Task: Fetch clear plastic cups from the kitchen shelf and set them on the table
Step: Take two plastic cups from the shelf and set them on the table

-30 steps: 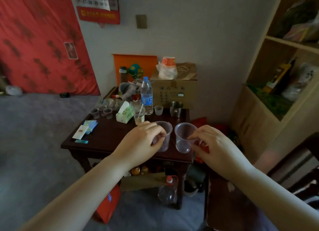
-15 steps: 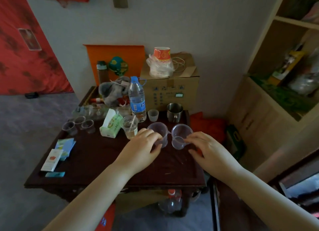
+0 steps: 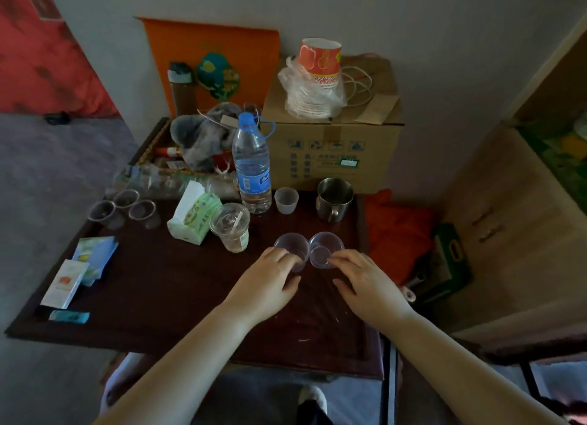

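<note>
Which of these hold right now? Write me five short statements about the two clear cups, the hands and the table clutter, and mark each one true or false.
1. Both clear cups stand upright on the dark table. True: the left cup and right cup sit side by side.
2. The left hand is on one cup, the right hand on the other. True.
3. The water bottle lies on its side. False: it stands upright.
4. The metal mug is nearer the person than the two cups. False: it stands beyond them, by the cardboard box.
5. The paper cups sit on the floor. False: they rest on top of the box.
</note>
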{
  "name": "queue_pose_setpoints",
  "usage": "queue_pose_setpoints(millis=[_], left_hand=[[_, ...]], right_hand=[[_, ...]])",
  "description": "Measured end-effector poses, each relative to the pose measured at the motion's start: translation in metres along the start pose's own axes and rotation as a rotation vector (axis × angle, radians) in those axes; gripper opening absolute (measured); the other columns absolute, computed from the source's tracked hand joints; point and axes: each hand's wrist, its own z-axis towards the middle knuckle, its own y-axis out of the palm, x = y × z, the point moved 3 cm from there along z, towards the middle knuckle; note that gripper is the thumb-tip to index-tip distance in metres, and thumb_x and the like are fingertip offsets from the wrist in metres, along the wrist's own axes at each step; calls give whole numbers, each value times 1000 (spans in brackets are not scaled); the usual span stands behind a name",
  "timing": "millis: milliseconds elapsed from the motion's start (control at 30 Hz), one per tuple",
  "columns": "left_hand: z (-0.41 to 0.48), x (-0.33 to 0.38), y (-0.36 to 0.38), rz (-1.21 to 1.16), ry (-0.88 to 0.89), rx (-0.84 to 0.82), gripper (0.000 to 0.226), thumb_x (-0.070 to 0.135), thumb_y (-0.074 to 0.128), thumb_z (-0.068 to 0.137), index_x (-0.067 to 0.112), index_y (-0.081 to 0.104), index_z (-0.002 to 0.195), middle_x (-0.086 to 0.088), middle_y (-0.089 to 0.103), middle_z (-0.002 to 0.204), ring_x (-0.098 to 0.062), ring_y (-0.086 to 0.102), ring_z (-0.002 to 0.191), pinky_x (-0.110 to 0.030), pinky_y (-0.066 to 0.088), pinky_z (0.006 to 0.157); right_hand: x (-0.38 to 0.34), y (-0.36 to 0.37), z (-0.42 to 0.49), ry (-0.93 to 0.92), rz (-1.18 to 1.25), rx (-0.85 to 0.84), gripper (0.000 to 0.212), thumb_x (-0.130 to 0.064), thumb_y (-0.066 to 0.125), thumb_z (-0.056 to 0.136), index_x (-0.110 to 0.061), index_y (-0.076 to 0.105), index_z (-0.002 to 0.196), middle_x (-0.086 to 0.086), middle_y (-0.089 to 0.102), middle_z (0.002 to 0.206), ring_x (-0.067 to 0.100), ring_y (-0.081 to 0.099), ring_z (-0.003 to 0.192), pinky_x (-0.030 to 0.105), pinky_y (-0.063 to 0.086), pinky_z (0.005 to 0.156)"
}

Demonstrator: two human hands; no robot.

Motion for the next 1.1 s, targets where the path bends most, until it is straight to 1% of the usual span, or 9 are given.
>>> queue_pose_setpoints(millis=[100, 233, 367, 600, 767, 933, 1033, 1100], left_hand=[[13, -13, 18, -14, -66, -4, 28, 29, 57, 86, 18, 57, 112, 6, 56, 110, -7, 45, 109, -21, 44, 87], [29, -29, 41, -20, -148, -23, 24, 27, 55, 87, 18, 57, 109, 6, 54, 109, -8, 45, 107, -25, 47, 86], [41, -43, 63, -26, -209, -39, 23, 25, 56, 86, 17, 58, 108, 6, 54, 111, -10, 45, 109, -25, 47, 86], [56, -60, 92, -22, -307, -83, 28, 26, 54, 87, 17, 55, 113, 5, 52, 116, -11, 42, 112, -23, 43, 88], [61, -68, 103, -20, -356, -92, 27, 24, 54, 86, 16, 56, 112, 4, 52, 116, -13, 43, 112, -27, 45, 88], [64, -74, 111, -19, -386, -90, 29, 23, 54, 86, 17, 55, 114, 4, 52, 117, -11, 43, 112, -24, 43, 86], [66, -75, 114, -26, -403, -94, 28, 23, 54, 86, 18, 56, 113, 5, 51, 117, -10, 42, 112, -22, 42, 85], [67, -76, 116, -26, -410, -103, 28, 23, 54, 86, 17, 55, 114, 5, 51, 118, -11, 41, 114, -23, 42, 87]], right_hand=[[20, 15, 21, -3, 34, -48, 40, -22, 51, 91, -18, 47, 131, -6, 45, 134, 9, 38, 124, 15, 29, 98], [45, 35, 43, 9, 68, -93, 39, -20, 48, 92, -16, 47, 131, -6, 44, 134, 8, 36, 124, 14, 28, 96], [64, 54, 59, 10, 92, -133, 39, -16, 48, 91, -14, 48, 130, -3, 46, 133, 11, 39, 123, 13, 28, 95], [87, 73, 77, 17, 117, -165, 40, -16, 49, 91, -13, 47, 131, -2, 46, 133, 12, 39, 123, 16, 29, 96], [97, 80, 83, 25, 144, -172, 39, -15, 48, 91, -12, 47, 130, -1, 46, 131, 14, 41, 120, 18, 30, 97], [106, 85, 84, 26, 158, -179, 39, -15, 49, 91, -12, 48, 130, -1, 47, 131, 15, 41, 120, 21, 34, 98], [110, 87, 83, 34, 160, -186, 39, -16, 48, 91, -14, 47, 130, -2, 46, 132, 12, 40, 120, 19, 33, 97], [113, 88, 83, 43, 159, -191, 39, -17, 48, 92, -14, 46, 130, -2, 46, 132, 13, 40, 120, 18, 31, 96]])
